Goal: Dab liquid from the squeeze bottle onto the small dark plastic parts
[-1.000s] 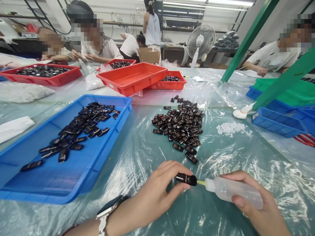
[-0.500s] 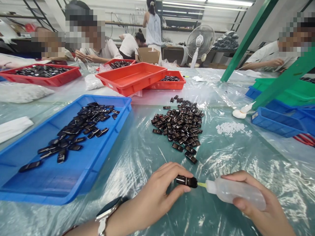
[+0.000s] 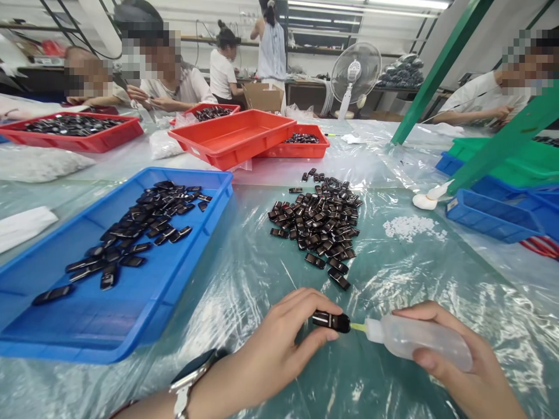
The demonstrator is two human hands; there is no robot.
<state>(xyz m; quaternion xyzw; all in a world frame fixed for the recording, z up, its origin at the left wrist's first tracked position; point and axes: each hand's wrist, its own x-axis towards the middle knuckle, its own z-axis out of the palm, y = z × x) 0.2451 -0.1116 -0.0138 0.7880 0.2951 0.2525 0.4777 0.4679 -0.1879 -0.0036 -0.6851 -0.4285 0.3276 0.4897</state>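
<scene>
Between the thumb and fingers of my left hand (image 3: pixel 283 343) is a small glossy black plastic part (image 3: pixel 331 321), shaped like a toy car body. My right hand (image 3: pixel 454 355) is wrapped round a translucent squeeze bottle (image 3: pixel 423 340), tilted nearly flat. Its thin yellow-green nozzle (image 3: pixel 358 327) points left and meets the right end of the black part; whether the tip goes inside is hidden. Beyond my hands lies a heap of similar black parts (image 3: pixel 321 221) on the plastic-covered table. A scatter of small white pieces (image 3: pixel 413 228) lies to its right.
On the left a blue tray (image 3: pixel 174 297) holds more black parts. Red trays (image 3: pixel 231 137) stand farther back. Blue bins (image 3: pixel 493 215), a green bin (image 3: pixel 502 163) and a slanted green post (image 3: pixel 437 75) are at right. Co-workers sit around the table, and a fan (image 3: pixel 354 73) stands behind.
My hands, the black part and the bottle hold practically the same position. In the background, a person in white who was bent over now sits upright.
</scene>
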